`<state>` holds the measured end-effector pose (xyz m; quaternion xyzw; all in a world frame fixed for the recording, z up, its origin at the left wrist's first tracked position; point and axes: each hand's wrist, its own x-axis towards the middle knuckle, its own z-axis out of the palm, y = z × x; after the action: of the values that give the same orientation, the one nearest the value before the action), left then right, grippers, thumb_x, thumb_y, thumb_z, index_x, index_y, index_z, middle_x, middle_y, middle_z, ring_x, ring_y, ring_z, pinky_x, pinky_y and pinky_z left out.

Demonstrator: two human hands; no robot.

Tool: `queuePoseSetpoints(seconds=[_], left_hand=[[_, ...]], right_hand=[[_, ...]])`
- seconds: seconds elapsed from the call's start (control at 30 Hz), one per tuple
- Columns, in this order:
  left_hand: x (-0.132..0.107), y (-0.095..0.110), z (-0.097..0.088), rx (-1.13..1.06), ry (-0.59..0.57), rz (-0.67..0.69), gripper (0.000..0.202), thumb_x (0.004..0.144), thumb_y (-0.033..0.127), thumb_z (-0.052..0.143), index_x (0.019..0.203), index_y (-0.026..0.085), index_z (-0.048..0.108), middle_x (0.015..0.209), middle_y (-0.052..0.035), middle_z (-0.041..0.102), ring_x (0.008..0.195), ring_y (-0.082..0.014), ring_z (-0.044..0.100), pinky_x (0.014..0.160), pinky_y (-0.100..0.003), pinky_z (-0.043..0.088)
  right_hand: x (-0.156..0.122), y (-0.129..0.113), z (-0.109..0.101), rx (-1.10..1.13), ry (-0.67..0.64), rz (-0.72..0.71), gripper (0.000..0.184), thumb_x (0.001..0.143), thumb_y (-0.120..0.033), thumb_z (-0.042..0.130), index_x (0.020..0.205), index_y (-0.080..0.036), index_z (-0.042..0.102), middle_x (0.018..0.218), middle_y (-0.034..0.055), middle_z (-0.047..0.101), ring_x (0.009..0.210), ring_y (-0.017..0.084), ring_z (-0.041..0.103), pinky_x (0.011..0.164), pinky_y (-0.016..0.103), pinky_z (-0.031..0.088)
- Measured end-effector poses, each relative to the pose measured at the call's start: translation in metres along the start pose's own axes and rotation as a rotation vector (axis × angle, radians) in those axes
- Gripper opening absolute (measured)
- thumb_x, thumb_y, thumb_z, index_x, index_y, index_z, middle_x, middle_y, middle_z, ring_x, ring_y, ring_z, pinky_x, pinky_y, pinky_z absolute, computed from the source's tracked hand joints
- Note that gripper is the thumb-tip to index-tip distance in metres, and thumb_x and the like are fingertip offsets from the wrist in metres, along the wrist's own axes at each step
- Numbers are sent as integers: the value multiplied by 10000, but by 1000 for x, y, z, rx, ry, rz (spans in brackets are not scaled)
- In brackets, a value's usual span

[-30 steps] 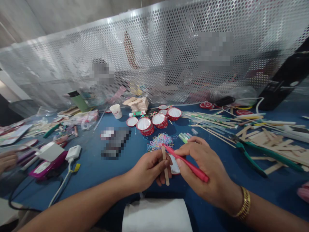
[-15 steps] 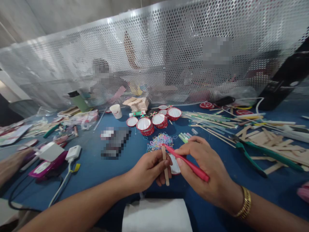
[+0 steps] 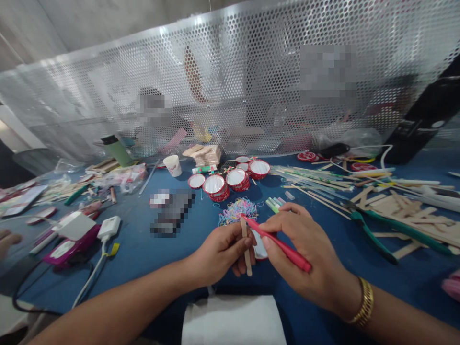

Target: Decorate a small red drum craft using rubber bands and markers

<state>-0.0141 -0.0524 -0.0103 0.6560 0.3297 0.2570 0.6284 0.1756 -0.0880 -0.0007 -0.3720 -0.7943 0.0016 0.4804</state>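
Observation:
Between the thumb and fingers of my left hand (image 3: 226, 249) is a wooden craft stick (image 3: 247, 254), held nearly upright. My right hand (image 3: 305, 254) grips a red marker pen (image 3: 287, 249), its tip at the upper end of the stick. Just beyond my hands lies a pile of coloured rubber bands (image 3: 239, 211). Partly hidden behind my fingers is a white disc with a red rim (image 3: 261, 245). Short pastel tubes (image 3: 275, 203) lie behind my right hand. Farther back stand red-rimmed round tins (image 3: 215, 188) with white tops.
Green-handled pliers (image 3: 375, 239) lie at the right beside loose craft sticks (image 3: 413, 211). A paper cup (image 3: 172, 165) and stacked sticks (image 3: 204, 154) stand at the back, before a perforated metal screen (image 3: 230, 86). White plugs (image 3: 108, 227) and cables sit left; a white roll (image 3: 233, 321) is nearest me.
Another person's hand at the far left has drawn back toward the picture's edge. My own hands, the stick and the marker look almost unmoved.

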Motion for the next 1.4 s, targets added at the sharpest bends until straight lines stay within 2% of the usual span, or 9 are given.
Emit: queuePoseSetpoints(seconds=[0.87,1.4], left_hand=[[0,1,-1,27,-12,-1,351,919,505,515,894,157,487,722,-14,602,502,-63,554,453,-157,465],[-1,3,0,22,4,-14,377,896,532,541,883,156,505,719,-12,605,500,-67,554,451,-164,464]], right_hand=[[0,1,-1,3,-1,4,152,826,-148,557,957,-223,566,801,-9,641,692,147,579,943,460,402],[2,2,-3,13,15,-18,127,811,-136,559,921,-199,569,765,-9,609,665,137,549,891,443,413]])
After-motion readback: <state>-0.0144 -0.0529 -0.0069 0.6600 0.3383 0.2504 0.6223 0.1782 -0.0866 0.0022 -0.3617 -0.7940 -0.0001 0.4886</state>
